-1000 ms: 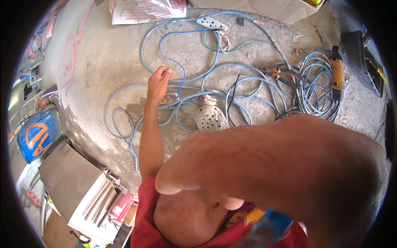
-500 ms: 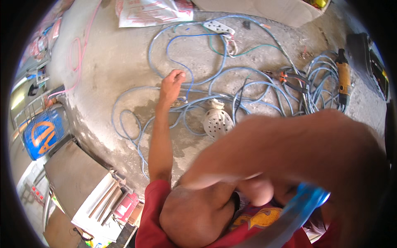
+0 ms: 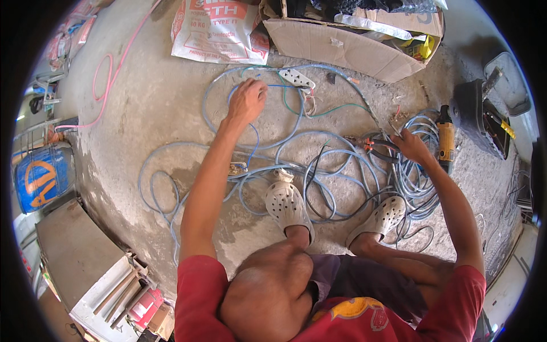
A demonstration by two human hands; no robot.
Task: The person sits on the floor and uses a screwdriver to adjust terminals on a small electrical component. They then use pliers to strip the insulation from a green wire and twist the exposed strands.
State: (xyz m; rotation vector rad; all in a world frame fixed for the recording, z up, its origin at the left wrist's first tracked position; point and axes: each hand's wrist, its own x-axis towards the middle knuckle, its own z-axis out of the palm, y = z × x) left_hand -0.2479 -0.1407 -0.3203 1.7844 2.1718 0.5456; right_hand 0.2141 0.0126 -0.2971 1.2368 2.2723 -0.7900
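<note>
My left hand [image 3: 248, 101] is above the thin blue wire [image 3: 254, 134], left of a white power strip [image 3: 297, 78]. Its fingers are loosely bent, with a gap between them and nothing visible inside. My right hand [image 3: 411, 146] reaches down to the coil of grey-blue cable [image 3: 405, 181], its fingers closed beside orange-and-black pliers [image 3: 378, 146]. A thin dark piece shows at those fingertips, too small to name. Loops of the same cable spread over the floor around my two pale clogs [image 3: 286, 206].
An angle grinder [image 3: 445, 139] lies right of the coil, near a black toolbox [image 3: 477, 117]. A cardboard box [image 3: 347, 48] and a printed sack [image 3: 221, 34] stand at the far side. To the left are a blue drum [image 3: 43, 178] and a pink hose [image 3: 108, 85].
My right arm has swung from close to the camera, where a blurred blue object showed, down to the cable coil. My left hand has moved farther out toward the power strip. The view has shifted.
</note>
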